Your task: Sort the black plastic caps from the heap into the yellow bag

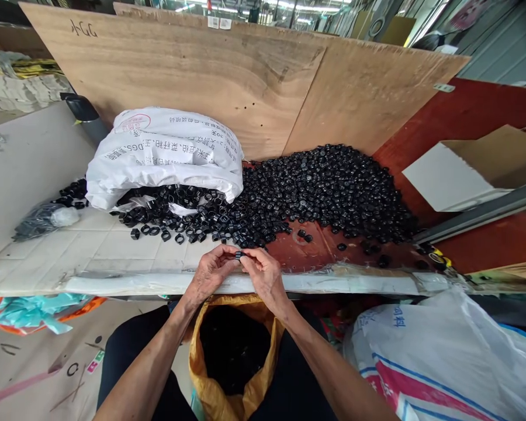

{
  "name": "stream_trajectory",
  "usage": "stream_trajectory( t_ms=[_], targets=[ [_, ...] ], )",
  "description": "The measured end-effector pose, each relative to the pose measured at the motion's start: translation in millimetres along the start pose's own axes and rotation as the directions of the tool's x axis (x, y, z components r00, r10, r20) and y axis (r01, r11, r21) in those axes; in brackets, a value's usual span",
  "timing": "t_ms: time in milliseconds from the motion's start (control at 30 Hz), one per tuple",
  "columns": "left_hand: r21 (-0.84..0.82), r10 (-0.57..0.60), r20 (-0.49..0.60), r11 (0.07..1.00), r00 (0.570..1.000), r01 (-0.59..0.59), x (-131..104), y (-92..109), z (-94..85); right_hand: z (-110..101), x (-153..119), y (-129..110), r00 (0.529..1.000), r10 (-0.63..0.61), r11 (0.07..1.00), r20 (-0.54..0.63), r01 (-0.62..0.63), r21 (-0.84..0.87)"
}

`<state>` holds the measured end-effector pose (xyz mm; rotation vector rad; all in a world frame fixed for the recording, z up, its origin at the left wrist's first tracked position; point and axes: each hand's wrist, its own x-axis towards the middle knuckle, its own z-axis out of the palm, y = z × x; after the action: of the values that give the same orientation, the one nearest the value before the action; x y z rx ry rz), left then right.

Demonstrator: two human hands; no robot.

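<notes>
in the head view, the left hand (210, 273) and right hand (266, 279) are pinching one small black piece (239, 255) between their fingertips, over the near edge of the tabletop (114, 251). from there, loose black rings (193, 228) are lying toward eleven o'clock beside a white sack (170, 155), a heap of black caps (333, 190) is spreading toward one o'clock, and an open yellow sack (196, 351) is sitting at six o'clock. the piece is probably feeling light and stiff, like hard plastic, hardly fragile but perhaps slippery; its outer sides, at three and nine o'clock, are offering the surest hold for thumb and forefinger.
</notes>
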<state>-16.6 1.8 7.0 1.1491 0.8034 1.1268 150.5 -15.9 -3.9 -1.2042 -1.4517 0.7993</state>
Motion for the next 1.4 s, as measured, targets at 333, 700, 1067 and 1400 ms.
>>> stream_trajectory(
  t_ms=[333, 700, 1067, 1400],
  targets=[
    [0.148, -0.015, 0.035, 0.989, 0.999, 0.010, -2.2, 3.9, 2.0, 2.7, 7.2, 3.2, 0.987, -0.105, 0.955, -0.119, 0.067, -0.288],
    [0.072, -0.019, -0.042, 0.997, 0.999, 0.022, -1.2, 1.5, 1.5, -10.3, 6.0, -7.9, 0.993, -0.118, 0.953, -0.025, 0.106, -0.285],
    [0.048, -0.015, -0.019, 0.999, 1.000, 0.016, -3.6, 8.3, 3.9, -13.9, -2.4, -14.1, 0.997, -0.025, 0.995, 0.071, 0.031, -0.098],
    [0.625, 0.331, 0.094, 0.714, 0.939, -0.314, -58.2, -4.5, 8.2, 6.3, -33.9, -29.9, 0.917, 0.388, 0.909, 0.096, -0.398, 0.122]
  ],
)
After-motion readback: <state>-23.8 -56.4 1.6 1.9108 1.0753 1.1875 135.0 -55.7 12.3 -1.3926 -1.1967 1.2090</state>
